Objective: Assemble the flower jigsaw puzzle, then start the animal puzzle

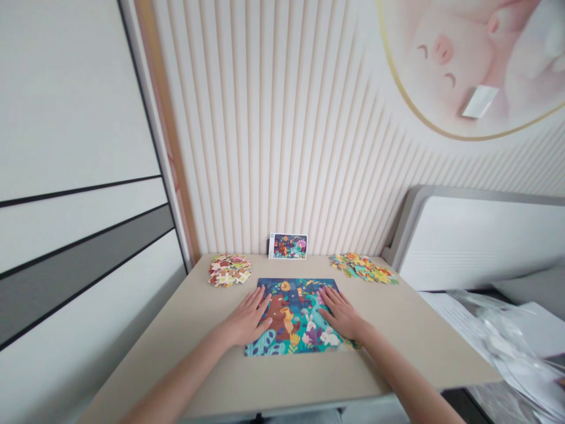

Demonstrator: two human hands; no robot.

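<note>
Puzzle: the bright animal puzzle [293,323] lies flat on the table [282,380], in the middle, between both hands.
Left hand: it [248,318] rests at the puzzle's 9 o'clock edge, fingers straight and a bit spread, gripping nothing.
Right hand: it [343,315] rests at 3 o'clock, fingers loose and flat too, gripping nothing.
Loose pieces: a red-and-white pile [229,271] at 10 o'clock, a yellow-and-orange pile [364,268] at 2 o'clock.
Picture card: the small card [289,247] stands at 12 o'clock, by the ridged wall [265,147].
In the way: the hands hide bits of the puzzle's sides.
Farther off: clear plastic [498,327] at 3 o'clock.
</note>
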